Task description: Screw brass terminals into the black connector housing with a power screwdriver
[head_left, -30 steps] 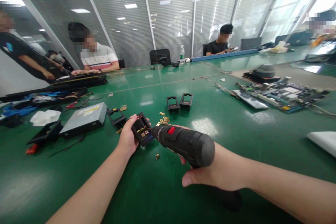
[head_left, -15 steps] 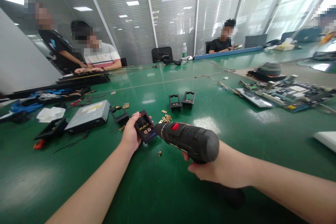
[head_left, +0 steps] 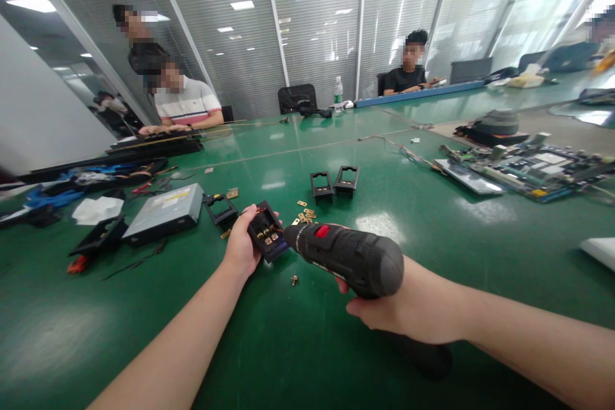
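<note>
My left hand is closed around a black plastic housing, tilted so its inside faces me. Brass terminals and screws show in the housing's lower part. My right hand grips a black cordless drill with a red switch on top. The drill's nose points left, at the right side of the housing; whether the bit touches a screw I cannot tell. Small brass plates lie just beyond the drill's nose. A brass screw rests on the table below the housing.
Two black frames stand beyond the brass plates. To the left are another black frame, a grey disc drive and tangled cables. A circuit board lies on the right of the green table. Several people are around the table.
Both hands, the housing and the drill hold almost the same position. In the background, the standing person at the left has moved to the right, behind the seated one.
</note>
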`<state>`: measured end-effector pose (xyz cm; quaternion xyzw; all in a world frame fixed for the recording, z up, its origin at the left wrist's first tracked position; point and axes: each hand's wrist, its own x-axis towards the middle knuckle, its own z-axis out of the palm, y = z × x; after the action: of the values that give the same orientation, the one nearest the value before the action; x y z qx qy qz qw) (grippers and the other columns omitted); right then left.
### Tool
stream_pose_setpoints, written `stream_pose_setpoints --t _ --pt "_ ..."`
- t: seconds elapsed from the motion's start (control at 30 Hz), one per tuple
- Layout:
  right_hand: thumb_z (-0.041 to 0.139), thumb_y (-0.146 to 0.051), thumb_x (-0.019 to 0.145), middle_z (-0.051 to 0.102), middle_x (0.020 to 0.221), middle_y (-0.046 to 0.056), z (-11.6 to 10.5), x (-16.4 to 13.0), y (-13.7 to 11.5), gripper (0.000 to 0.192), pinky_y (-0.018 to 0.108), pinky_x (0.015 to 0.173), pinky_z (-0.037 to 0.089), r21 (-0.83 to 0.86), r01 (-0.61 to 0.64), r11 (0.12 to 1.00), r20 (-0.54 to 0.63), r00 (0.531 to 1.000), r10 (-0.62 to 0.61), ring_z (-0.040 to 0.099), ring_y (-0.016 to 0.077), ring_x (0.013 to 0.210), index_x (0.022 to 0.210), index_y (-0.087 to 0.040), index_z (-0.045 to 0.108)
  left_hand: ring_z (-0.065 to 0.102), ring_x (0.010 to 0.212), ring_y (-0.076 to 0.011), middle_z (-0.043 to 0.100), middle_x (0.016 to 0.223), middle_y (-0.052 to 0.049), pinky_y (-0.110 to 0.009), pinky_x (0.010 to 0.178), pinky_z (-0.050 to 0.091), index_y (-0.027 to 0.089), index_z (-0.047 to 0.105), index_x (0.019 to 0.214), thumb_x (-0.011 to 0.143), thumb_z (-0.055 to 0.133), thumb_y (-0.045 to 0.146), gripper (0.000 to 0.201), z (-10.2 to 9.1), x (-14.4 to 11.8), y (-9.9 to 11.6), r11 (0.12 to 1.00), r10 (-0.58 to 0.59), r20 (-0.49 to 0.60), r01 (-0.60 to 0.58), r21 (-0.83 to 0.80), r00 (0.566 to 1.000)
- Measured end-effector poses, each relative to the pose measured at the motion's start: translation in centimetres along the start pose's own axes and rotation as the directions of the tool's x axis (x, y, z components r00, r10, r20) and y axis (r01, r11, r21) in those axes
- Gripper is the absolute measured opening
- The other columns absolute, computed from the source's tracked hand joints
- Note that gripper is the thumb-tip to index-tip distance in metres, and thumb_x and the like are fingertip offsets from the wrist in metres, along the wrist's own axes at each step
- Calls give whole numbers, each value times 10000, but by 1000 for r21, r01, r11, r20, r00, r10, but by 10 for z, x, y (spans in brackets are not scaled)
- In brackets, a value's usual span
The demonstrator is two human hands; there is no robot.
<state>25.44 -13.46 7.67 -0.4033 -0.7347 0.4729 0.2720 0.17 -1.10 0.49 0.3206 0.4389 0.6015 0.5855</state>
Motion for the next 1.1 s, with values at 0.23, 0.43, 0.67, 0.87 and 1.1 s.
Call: stream_pose_setpoints --t 0.23,0.43,0.67,0.87,1.1 --pt "585 -48 696 620 825 3 2 -1 0 625 237 671 528 17 15 1000 -25 1000 -14 608 162 720 1304 -181 526 712 693 -239 737 851 -82 -380 629 587 172 608 960 809 650 391 269 -1 -1 -2 998 55 29 -56 27 998" --pt "553 -17 675 609 843 -3 4 0 0 860 212 693 531 149 29 988 -11 1000 -27 610 154 746 1489 -173 324 712 732 -237 734 865 -52 -375 676 582 209 591 964 752 730 402 318 -3 0 -8 982 182 80 -186 43 980" --pt "578 -51 676 581 787 -4 5 0 -4 787 242 711 519 90 46 995 -12 999 -45 570 159 713 1441 -111 403 716 777 -259 744 908 -83 -404 697 583 206 609 1007 808 679 459 329 -4 0 -9 978 202 107 -206 26 974" --pt "553 35 680 569 818 -12 3 0 -7 913 193 717 506 171 33 985 5 999 -35 547 137 725 1533 -127 270 729 815 -296 746 909 -125 -447 714 587 189 619 985 861 513 685 522 -3 -1 -4 988 154 85 -151 -42 984" --pt "552 -36 683 566 808 -6 9 0 4 898 220 716 521 133 136 982 -61 990 -129 548 149 710 1538 -164 307 739 777 -286 762 907 -123 -442 688 595 180 648 998 922 488 593 449 -5 7 -6 995 90 -30 -92 -49 995"
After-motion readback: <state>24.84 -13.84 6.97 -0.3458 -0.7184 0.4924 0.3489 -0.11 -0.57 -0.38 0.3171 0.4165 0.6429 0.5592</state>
